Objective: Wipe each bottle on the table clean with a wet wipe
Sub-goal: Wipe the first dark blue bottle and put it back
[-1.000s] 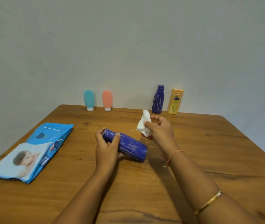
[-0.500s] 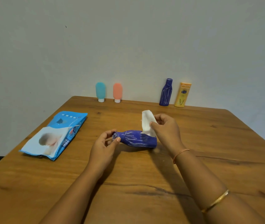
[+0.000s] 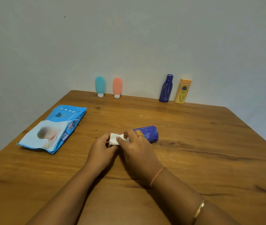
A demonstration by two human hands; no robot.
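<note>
Dark blue bottles: two, the lying blue bottle (image 3: 148, 133) and the standing blue bottle (image 3: 166, 89).
Yellow lotion bottle (image 3: 183, 91): one.
Squeeze tubes standing on their caps: two, the teal tube (image 3: 100, 85) and the coral tube (image 3: 117, 86).
Wet wipe pack (image 3: 54, 129): one.
Loose wet wipe (image 3: 113, 140): one.
Hands: two, the left hand (image 3: 100, 151) and the right hand (image 3: 138, 151).
Desk (image 3: 210, 143): one.
</note>
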